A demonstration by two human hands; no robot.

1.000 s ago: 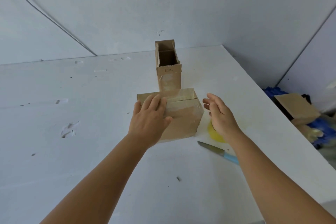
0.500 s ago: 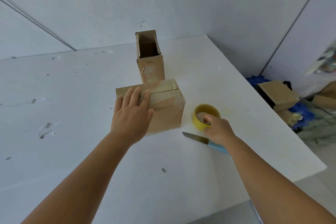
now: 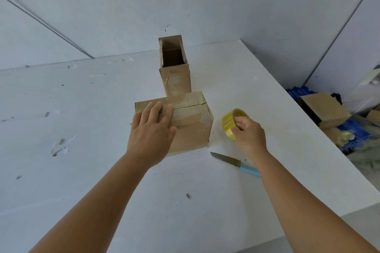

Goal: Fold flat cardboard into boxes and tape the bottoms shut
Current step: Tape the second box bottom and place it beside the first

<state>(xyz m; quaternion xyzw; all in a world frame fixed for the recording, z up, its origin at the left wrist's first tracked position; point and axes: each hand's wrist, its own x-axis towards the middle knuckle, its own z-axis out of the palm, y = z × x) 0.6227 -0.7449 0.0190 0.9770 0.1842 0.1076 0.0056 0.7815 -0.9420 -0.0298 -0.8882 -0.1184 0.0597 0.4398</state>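
The left hand (image 3: 151,132) lies flat, fingers straight, on the closed flaps of the cardboard box (image 3: 190,129). Just right of the box, the right hand (image 3: 247,135) grips the yellow tape roll (image 3: 230,122), tilted on edge.

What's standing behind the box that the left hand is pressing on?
Right behind the box under the left hand stands a taller, narrow box, open on top, its inside dark. Its foot is covered by the front box, so touching cannot be told.
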